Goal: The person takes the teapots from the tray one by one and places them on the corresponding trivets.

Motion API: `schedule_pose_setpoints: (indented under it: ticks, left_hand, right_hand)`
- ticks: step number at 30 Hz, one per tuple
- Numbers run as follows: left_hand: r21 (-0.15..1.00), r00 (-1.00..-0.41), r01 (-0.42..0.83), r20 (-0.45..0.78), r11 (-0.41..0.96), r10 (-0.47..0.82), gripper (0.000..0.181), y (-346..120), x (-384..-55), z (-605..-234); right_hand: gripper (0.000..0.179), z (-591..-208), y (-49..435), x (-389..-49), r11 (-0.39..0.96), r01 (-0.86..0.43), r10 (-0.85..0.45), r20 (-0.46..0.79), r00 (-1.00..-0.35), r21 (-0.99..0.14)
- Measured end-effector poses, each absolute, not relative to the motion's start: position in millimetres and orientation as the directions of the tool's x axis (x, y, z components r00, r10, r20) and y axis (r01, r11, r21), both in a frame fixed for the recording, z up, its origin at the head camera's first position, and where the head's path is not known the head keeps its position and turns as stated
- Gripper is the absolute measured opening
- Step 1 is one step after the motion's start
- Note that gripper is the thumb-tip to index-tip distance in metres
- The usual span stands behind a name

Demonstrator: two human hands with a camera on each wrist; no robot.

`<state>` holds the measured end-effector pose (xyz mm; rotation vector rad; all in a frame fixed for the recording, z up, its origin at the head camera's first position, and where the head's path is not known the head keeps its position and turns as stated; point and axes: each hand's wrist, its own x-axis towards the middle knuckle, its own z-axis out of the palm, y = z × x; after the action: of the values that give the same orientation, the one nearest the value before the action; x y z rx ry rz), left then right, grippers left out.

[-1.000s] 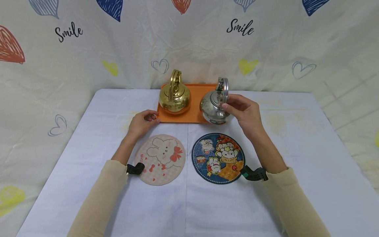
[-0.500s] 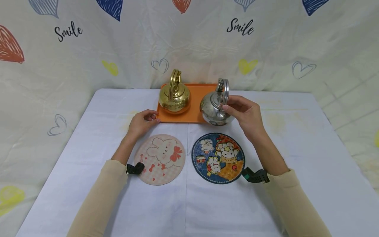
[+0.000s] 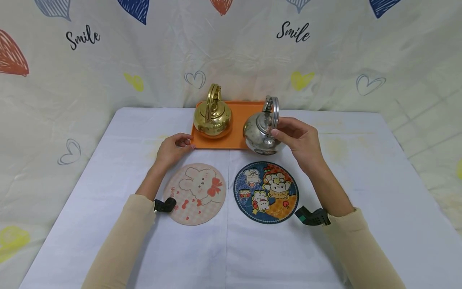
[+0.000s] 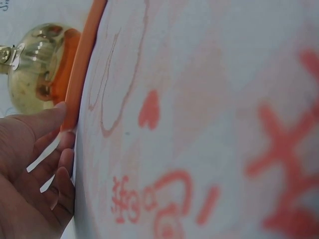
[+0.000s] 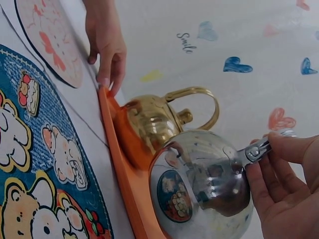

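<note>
The left hand (image 3: 173,149) rests, fingers relaxed, against the orange tray's (image 3: 238,132) left front corner. Right of the gold kettle (image 3: 212,118), the right hand (image 3: 301,140) grips the silver kettle's (image 3: 260,134) handle, tilting it over the tray's front edge. A loose handle grip could let it swing or drop.

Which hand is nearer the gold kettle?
Left. The left hand rests at the orange tray's corner beside the gold kettle; the right hand grips the silver kettle.

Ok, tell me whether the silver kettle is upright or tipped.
Tipped: the silver kettle shows its underside, lifted off the orange tray by the right hand.
</note>
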<state>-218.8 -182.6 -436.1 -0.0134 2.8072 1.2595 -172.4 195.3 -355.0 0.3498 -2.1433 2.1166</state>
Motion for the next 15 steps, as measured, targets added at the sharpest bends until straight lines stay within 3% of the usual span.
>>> schedule_pose_setpoints:
  ticks: [15]
  left_hand:
    - [0.743, -0.998, -0.034, -0.057, 0.668, 0.013, 0.035, -182.0, -218.8, -436.4]
  right_hand:
    - [0.029, -355.2, 198.2, -163.7, 0.056, -0.204, -0.082, 0.199, -0.976, -0.977]
